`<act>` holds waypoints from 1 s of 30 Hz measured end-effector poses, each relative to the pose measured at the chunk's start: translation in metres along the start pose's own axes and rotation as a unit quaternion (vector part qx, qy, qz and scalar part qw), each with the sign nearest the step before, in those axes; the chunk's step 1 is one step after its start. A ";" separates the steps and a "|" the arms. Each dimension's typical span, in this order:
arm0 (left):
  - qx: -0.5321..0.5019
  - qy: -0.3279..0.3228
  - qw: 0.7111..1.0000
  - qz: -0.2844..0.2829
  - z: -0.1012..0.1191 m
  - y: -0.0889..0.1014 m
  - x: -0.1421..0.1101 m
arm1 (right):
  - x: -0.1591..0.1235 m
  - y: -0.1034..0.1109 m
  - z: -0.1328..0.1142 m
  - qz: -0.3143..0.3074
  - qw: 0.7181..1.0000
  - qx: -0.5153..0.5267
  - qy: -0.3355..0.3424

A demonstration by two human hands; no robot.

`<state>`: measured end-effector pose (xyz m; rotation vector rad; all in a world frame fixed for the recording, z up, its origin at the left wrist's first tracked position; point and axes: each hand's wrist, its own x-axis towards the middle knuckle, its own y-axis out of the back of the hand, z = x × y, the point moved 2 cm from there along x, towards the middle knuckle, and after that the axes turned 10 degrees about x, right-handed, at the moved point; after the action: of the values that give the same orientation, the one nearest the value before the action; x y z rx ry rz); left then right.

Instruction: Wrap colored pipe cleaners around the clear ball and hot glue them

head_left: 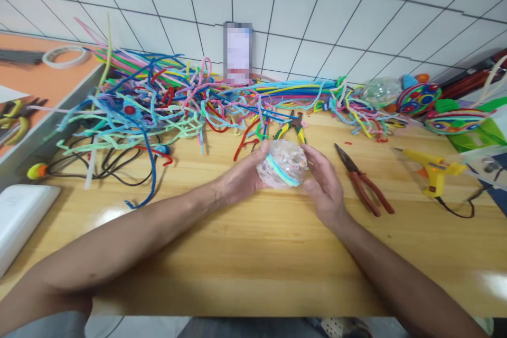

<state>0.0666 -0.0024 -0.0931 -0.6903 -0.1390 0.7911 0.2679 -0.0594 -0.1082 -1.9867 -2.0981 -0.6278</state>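
Observation:
A clear plastic ball with a light blue band and coloured bits inside is held over the wooden table. My left hand cups its left side, thumb on top. On the ball's right side my right hand grips it with curled fingers. Both forearms reach in from the near edge.
A tangle of coloured pipe cleaners covers the table's back left. Red-handled pliers lie right of my hands, yellow-green pliers behind them. A yellow glue gun lies at right, coiled discs beyond. A white box sits left.

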 end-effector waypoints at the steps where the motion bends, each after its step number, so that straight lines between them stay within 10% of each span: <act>1: 0.009 -0.004 1.000 -0.008 -0.001 -0.002 0.000 | 0.000 -0.001 0.000 0.000 1.000 -0.003 -0.006; 12: 0.131 -0.075 0.986 0.064 -0.004 0.005 -0.003 | -0.003 -0.002 -0.005 -0.045 0.985 -0.143 0.083; 30: 0.460 -0.249 0.839 0.151 -0.007 0.020 -0.017 | -0.003 -0.009 0.005 -0.050 0.970 -0.205 0.121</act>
<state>0.0450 -0.0075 -0.1091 0.4380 -0.1005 1.1997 0.2600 -0.0600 -0.1155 -1.8735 -2.0506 -1.3445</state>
